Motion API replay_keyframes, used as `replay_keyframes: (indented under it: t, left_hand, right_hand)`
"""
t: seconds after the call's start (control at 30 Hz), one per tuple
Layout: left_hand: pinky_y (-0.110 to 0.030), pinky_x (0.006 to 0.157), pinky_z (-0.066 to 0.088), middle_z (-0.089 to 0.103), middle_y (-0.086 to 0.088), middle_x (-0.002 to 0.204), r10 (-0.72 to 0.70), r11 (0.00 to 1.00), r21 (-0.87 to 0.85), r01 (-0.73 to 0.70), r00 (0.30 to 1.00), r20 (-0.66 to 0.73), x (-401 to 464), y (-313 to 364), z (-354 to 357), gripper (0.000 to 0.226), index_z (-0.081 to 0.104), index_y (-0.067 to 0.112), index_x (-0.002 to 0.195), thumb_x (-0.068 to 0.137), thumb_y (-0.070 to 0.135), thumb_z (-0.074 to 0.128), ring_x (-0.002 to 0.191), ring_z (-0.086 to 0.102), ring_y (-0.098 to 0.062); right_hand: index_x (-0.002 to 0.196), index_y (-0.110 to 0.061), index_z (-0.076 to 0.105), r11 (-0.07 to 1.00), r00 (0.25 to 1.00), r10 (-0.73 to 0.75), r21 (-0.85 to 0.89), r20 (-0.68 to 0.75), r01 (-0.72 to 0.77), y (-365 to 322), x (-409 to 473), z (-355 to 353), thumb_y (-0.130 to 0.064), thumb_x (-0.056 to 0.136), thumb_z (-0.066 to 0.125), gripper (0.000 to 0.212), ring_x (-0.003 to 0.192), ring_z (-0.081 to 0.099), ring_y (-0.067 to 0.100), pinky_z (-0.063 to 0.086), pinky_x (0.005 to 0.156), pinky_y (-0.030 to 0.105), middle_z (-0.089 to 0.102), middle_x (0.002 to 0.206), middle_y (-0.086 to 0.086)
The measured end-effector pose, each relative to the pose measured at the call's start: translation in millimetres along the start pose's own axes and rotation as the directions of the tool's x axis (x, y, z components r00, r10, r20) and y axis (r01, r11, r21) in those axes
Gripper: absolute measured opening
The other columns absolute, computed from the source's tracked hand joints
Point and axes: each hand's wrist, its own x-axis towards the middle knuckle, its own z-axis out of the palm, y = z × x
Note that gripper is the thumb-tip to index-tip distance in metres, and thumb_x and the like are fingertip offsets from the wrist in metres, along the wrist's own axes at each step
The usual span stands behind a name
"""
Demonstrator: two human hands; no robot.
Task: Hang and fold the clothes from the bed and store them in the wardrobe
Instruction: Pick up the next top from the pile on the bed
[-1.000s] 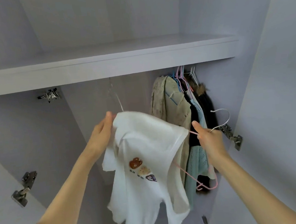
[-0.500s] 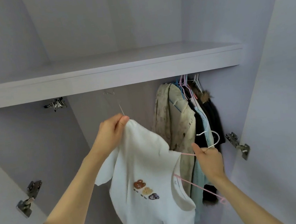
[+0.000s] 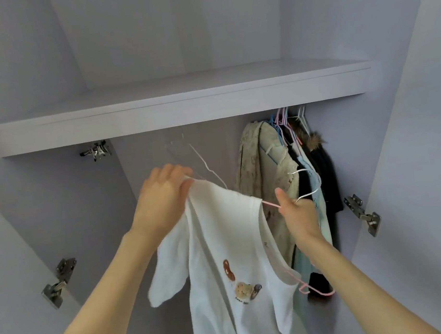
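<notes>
Hands up inside the wardrobe, and the white T-shirt (image 3: 233,269) hangs in front of the open compartment, below the shelf (image 3: 181,111), just left of the clothes already hanging (image 3: 292,186) at the far right. The left hand (image 3: 163,200) grips the shirt's upper edge, fingers curled over the cloth near a thin white wire hanger (image 3: 208,168) that slants up toward the shelf's underside. The right hand (image 3: 299,213) pinches the pink hanger (image 3: 302,286) near its neck, thumb up, the silver hook (image 3: 308,182) curving beyond the knuckles; the pink wire runs down inside the shirt and pokes out by the lower armhole. Soft, light cotton this, by the look of it: it droops and bunches, one sleeve dangling free on the left, so it will slide off a smooth wire if the shoulders aren't seated. Best hold, I'd judge, is the shoulder seam for the cloth and the hanger's neck under the hook for the lift. No rail is visible from here, hidden behind the shelf edge. Door hinges (image 3: 363,214) sit on both sides, close enough to snag a loose sleeve.
</notes>
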Motion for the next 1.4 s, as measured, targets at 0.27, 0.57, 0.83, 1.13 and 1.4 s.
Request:
replay_keyframes:
  t: [0.27, 0.57, 0.83, 1.13, 1.4]
  left_hand:
    - [-0.044, 0.084, 0.041, 0.059, -0.008, 0.112, 0.242, 0.959, 0.126, -0.252, 0.966, 0.094, -22, 52, 18, 0.032, 0.063, 0.015, 0.116, 0.085, 0.023, 0.067, 0.099, 0.055, -0.032]
    - [-0.031, 0.075, 0.043, 0.062, -0.006, 0.099, 0.166, 0.984, -0.096, -0.149, 0.964, 0.21, -4, 46, 22, 0.023, 0.066, 0.014, 0.113, 0.096, 0.018, 0.05, 0.093, 0.056, -0.026]
    - [-0.039, 0.07, 0.047, 0.062, -0.011, 0.093, -0.016, 0.99, -0.141, 0.028, 0.996, 0.086, -13, 31, 21, 0.015, 0.064, 0.003, 0.101, 0.094, 0.004, 0.05, 0.082, 0.058, -0.032]
    - [-0.026, 0.072, 0.039, 0.061, -0.014, 0.092, -0.096, 0.97, -0.229, 0.085, 0.995, -0.036, -7, 27, 11, 0.017, 0.064, 0.001, 0.101, 0.095, 0.002, 0.048, 0.081, 0.056, -0.029]
    - [-0.004, 0.063, 0.032, 0.047, 0.014, 0.073, -0.101, 0.932, -0.359, 0.053, 0.988, -0.116, -5, 37, -11, 0.014, 0.063, 0.003, 0.096, 0.094, 0.001, 0.049, 0.063, 0.047, -0.002]
  right_hand:
    - [0.038, -0.017, 0.046, 0.997, 0.998, -0.059, 0.056, 0.021, 0.058, -22, -8, 8, -0.039, 0.089, 0.059, 0.057, 0.04, 0.052, 0.0, 0.036, 0.039, 0.015, 0.058, 0.046, -0.01]
    - [0.045, -0.014, 0.051, 1.0, 0.983, -0.015, 0.026, 0.185, 0.01, -28, -23, 16, -0.036, 0.091, 0.057, 0.052, 0.038, 0.038, 0.009, 0.033, 0.046, 0.021, 0.042, 0.034, -0.01]
    - [0.118, -0.005, 0.06, 0.686, 0.738, -0.647, -0.278, 0.191, 0.673, -17, -38, 9, -0.011, 0.09, 0.059, 0.028, 0.105, 0.055, 0.019, 0.043, 0.095, 0.027, 0.056, 0.111, 0.007]
    - [0.103, -0.002, 0.069, 0.354, 0.413, -0.874, -0.248, 0.255, 0.902, 27, -68, 8, -0.004, 0.088, 0.055, 0.021, 0.101, 0.059, 0.016, 0.048, 0.089, 0.022, 0.064, 0.11, 0.011]
    - [0.075, -0.01, 0.069, 0.45, 0.636, -0.38, -0.466, 0.671, 0.761, 75, -60, -10, -0.037, 0.094, 0.053, 0.037, 0.08, 0.053, 0.016, 0.045, 0.074, 0.029, 0.068, 0.074, 0.003]
